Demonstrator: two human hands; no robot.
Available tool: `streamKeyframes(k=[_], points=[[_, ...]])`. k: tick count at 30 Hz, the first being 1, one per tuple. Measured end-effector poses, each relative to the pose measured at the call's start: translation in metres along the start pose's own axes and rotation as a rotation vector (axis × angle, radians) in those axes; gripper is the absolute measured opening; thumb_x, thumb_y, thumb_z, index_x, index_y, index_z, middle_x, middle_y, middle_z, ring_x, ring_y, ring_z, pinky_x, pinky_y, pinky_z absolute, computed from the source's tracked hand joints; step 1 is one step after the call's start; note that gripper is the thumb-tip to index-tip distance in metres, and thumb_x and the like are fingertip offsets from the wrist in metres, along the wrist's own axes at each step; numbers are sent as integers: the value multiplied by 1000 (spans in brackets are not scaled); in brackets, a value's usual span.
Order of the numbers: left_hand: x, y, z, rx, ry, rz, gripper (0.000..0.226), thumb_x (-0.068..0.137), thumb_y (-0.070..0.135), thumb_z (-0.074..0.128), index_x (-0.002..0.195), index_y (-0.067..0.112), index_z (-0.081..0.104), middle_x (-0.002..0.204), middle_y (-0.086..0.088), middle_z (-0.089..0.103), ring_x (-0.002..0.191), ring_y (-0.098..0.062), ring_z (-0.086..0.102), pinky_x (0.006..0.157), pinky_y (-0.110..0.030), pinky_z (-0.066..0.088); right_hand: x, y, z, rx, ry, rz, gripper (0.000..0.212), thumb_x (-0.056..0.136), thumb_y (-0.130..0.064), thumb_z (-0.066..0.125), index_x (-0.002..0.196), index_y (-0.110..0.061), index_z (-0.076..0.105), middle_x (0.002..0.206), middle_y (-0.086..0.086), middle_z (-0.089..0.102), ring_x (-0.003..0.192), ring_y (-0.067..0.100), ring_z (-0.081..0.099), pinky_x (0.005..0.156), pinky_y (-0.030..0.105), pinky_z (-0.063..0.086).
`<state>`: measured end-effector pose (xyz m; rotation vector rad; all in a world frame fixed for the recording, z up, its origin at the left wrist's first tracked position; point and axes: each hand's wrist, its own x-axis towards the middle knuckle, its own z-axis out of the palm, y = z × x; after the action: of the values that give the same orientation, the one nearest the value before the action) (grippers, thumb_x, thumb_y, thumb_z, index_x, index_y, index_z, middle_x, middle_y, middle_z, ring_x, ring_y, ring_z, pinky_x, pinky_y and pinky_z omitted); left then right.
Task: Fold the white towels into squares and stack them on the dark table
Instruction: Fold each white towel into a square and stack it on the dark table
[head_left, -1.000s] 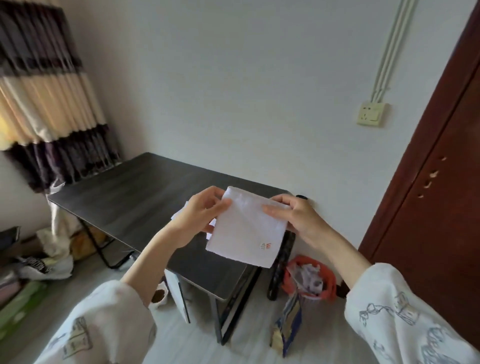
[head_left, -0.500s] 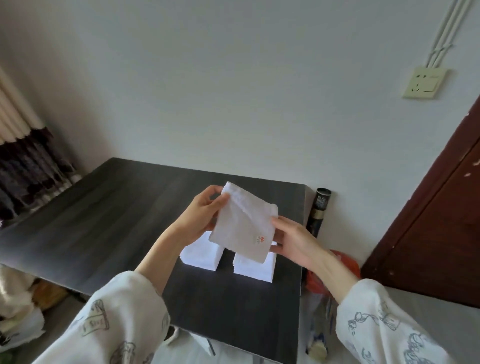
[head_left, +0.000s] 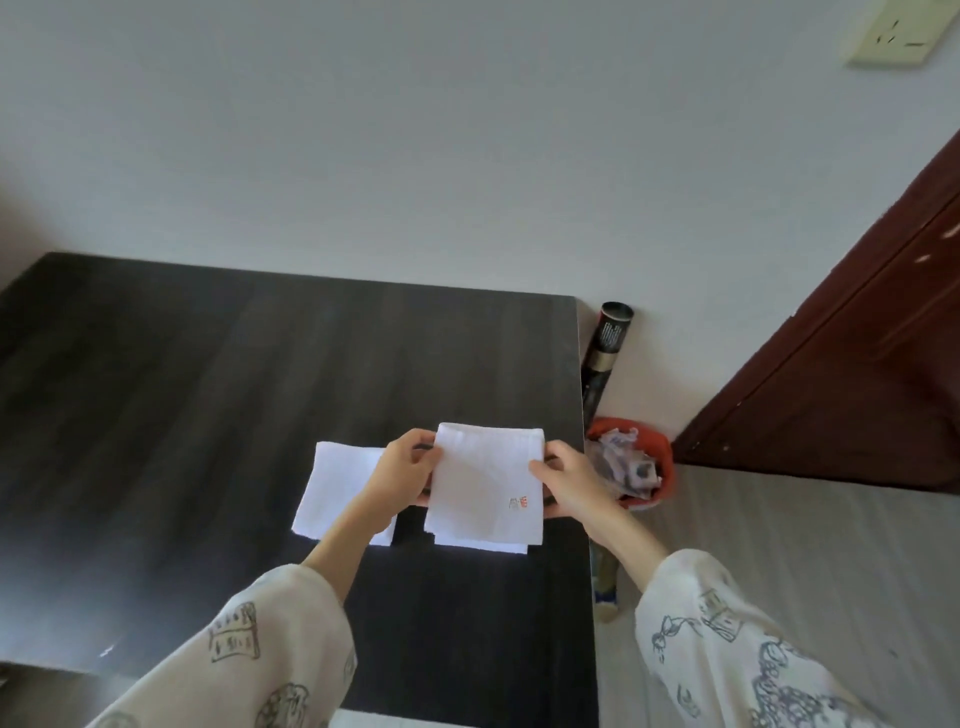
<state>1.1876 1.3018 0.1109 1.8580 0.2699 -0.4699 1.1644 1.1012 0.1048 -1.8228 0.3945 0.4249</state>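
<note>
A: What are your hands doing with the folded white towel (head_left: 485, 480)?

B: You are pinching it from both sides. Your left hand (head_left: 404, 470) is gripping its left edge, thumb on top and fingers curled under, and your right hand (head_left: 566, 480) is gripping the right edge the same way, thumb lying on the cloth.

A: And where is the towel sitting relative to that grip?

B: It is spanning the gap between your two hands, lying flat and facing up at you, with a small red-and-grey embroidered mark (head_left: 518, 502) just inward of your right thumb. Directly beneath your grip, a second folded towel (head_left: 480, 545) is peeking out along the near edge, and the held one is lying over it; I cannot tell whether they are touching.

A: Anything beside it?

B: Under your left wrist another white folded towel (head_left: 335, 491) is lying on the dark table (head_left: 182, 389), apart from the one you are holding, with a strip of bare tabletop showing between them.

A: And beyond your right hand?

B: Past the table's edge an orange-red waste bin (head_left: 636, 470) full of crumpled paper is standing on the floor, and a dark cardboard tube (head_left: 608, 353) is leaning against the white wall behind it
</note>
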Motion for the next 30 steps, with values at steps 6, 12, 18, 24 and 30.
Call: streamKeyframes(k=[6,12,18,24,30], points=[[34,-36,14,78,49,-124,18,96,15,44,111,11,53,104,-14,61,87,-27,62,58,-30,55,45,30,14,-100,-49,134,19,97,-18,44,115,-18,47,112,4,58,98,18,60,70,33,58],[49,-48,18,144,21,-167,21,96,18,44,114,11,53,103,-10,61,90,-26,62,65,-35,58,63,51,24,-215,-53,149,20,98,-30,42,114,-18,47,112,4,59,95,15,61,73,30,57],[61,-50,17,201,-32,-149,17,96,19,45,111,15,52,99,-11,60,88,-26,62,65,-38,59,68,56,24,-259,16,149,19,99,-30,40,112,-18,46,102,1,59,80,9,61,65,28,57],[69,-52,18,241,-46,-145,15,97,22,42,110,18,49,100,-11,58,87,-25,61,55,-30,56,70,54,27,-327,74,122,24,99,-31,39,118,-17,46,105,3,60,83,12,62,74,33,58],[73,-56,18,291,-35,-154,20,97,28,43,112,16,47,97,-8,58,85,-25,60,67,-39,58,71,58,32,-354,124,114,26,98,-33,41,116,-15,46,102,2,61,77,9,59,72,28,54]])
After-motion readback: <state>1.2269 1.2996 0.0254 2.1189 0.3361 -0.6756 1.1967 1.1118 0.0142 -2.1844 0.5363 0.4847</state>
